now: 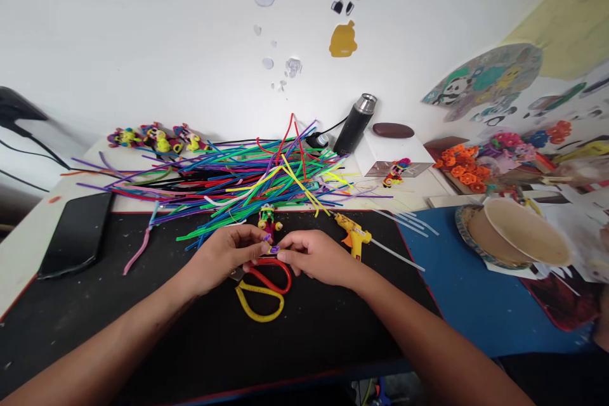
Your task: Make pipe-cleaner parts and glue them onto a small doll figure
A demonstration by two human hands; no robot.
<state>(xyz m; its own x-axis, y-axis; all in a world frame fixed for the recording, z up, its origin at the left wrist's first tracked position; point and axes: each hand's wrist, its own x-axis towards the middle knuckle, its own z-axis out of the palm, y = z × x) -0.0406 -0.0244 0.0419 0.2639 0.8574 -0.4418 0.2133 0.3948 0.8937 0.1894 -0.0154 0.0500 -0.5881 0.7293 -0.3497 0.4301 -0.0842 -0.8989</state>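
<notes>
My left hand (231, 252) and my right hand (318, 256) meet over the black mat (185, 330). Between their fingertips is a small purple and yellow pipe-cleaner piece (273, 248), pinched from both sides. Just behind it stands a green, yellow and dark red pipe-cleaner figure (268, 221). Scissors (261, 317) with one red and one yellow handle loop lie under and in front of my hands, their blades mostly hidden by my left hand. To the right of my right hand rests a yellow glue gun (353, 235) with a clear glue stick in its back.
Loose pipe cleaners (238, 171) spread in a heap behind the mat. A phone (76, 235) lies left. Finished figures (155, 138) stand at the back left. A black flask (356, 124) and white box (397, 152) stand behind; a bowl (523, 235) sits right, beside spare glue sticks (412, 223).
</notes>
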